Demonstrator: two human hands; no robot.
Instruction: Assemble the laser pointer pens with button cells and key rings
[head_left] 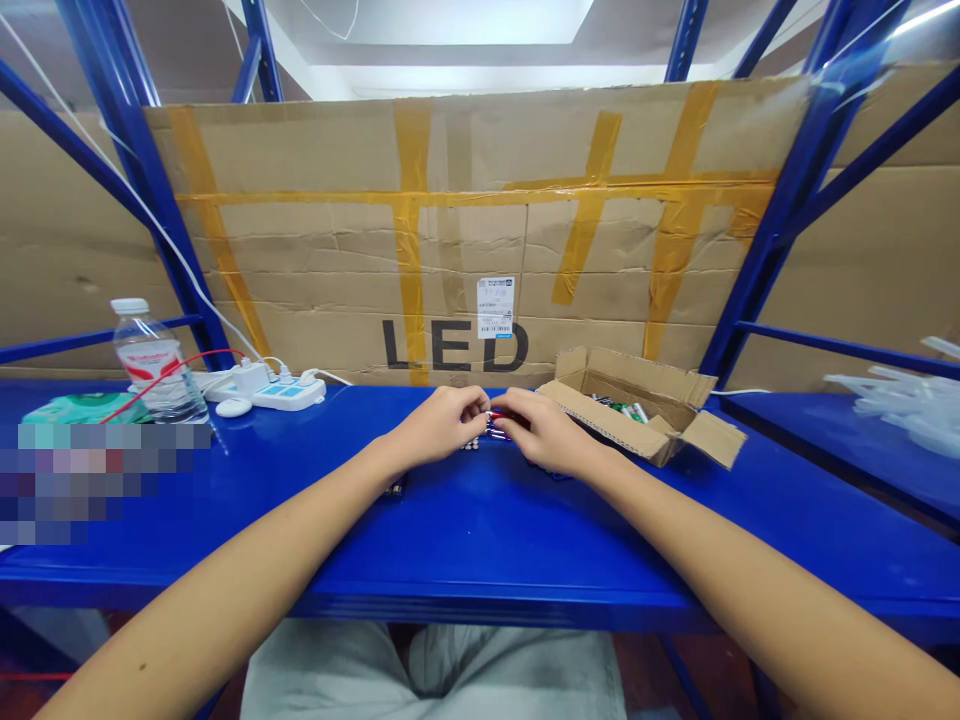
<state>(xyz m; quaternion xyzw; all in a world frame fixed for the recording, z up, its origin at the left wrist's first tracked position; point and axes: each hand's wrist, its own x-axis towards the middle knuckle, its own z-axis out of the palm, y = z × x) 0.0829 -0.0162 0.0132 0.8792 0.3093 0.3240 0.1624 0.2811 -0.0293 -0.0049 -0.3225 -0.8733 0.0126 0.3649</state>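
Note:
My left hand (pixel 442 422) and my right hand (pixel 541 430) meet over the middle of the blue shelf (pixel 480 530). Both have their fingers pinched together on a small part with red and blue wires (pixel 495 420), which is too small to name. A few small metal pieces (pixel 471 443) lie on the shelf right under the left fingers. An open cardboard box (pixel 637 415) with several green and silver batteries (pixel 622 407) sits just right of my right hand.
A water bottle (pixel 154 362), a white power strip (pixel 289 392) with plugs and a red wire, and a green packet (pixel 82 408) stand at the left. A taped cardboard wall marked LED (pixel 457 240) closes the back. Clear plastic bags (pixel 907 400) lie far right.

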